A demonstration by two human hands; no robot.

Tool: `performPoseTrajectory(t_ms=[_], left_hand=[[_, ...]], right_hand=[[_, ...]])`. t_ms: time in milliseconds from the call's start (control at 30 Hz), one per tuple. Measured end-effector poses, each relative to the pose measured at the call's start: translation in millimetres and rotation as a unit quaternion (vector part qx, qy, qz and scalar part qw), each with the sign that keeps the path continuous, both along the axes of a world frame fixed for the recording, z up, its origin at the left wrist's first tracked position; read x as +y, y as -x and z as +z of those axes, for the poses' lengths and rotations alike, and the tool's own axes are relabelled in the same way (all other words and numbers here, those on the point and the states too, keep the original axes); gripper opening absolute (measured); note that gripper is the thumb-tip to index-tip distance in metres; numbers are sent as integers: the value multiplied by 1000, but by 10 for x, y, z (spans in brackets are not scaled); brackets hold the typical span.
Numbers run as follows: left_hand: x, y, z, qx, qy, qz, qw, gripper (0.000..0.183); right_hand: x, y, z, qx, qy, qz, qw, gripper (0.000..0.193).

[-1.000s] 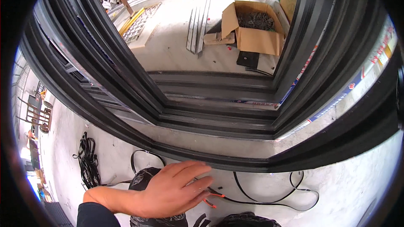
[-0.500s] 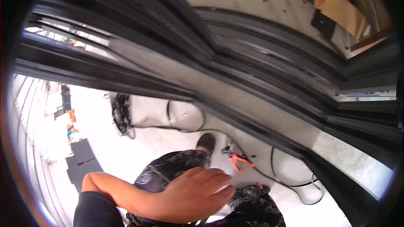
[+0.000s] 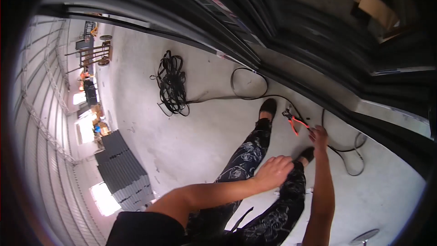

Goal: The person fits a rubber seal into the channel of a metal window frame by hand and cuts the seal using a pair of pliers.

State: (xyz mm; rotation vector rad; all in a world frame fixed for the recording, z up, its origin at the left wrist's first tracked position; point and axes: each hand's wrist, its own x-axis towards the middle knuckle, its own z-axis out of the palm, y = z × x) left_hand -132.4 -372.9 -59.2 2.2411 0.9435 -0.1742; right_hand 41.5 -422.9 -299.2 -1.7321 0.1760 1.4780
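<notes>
My left hand (image 3: 274, 171) hangs back-side up over the thigh of my right leg, fingers loosely bent, and nothing shows in it. Lower down and farther right, my right hand (image 3: 319, 135) reaches to the floor with its fingers partly curled. Its fingertips are beside one handle of the orange-handled pliers (image 3: 295, 122). Whether they touch the handle is too small to tell. A thin black strip (image 3: 283, 99) runs past the pliers and under or behind that hand, then loops on the floor to the right.
A tangled heap of black strip (image 3: 172, 86) lies on the concrete floor, joined to a loop near long dark frame profiles (image 3: 318, 59). These cross the upper right. Stacked dark panels (image 3: 120, 168) and a hand cart (image 3: 95, 53) stand at left. Cardboard (image 3: 378, 9) lies beyond the profiles.
My view has swung, showing more floor on the left. My right hand has come into view beside the pliers. My left hand appears farther right, and the pliers still lie by the strip.
</notes>
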Motion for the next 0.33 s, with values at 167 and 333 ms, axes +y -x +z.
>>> performPoseTrajectory(t_ms=[167,333], left_hand=[[-129,556,910,9,2,213,977,32],[102,1680,2177,-38,-108,373,921,31]], right_hand=[[-102,114,1344,-316,-142,336,876,19],[-1773,-317,1446,-476,-66,742,467,26]])
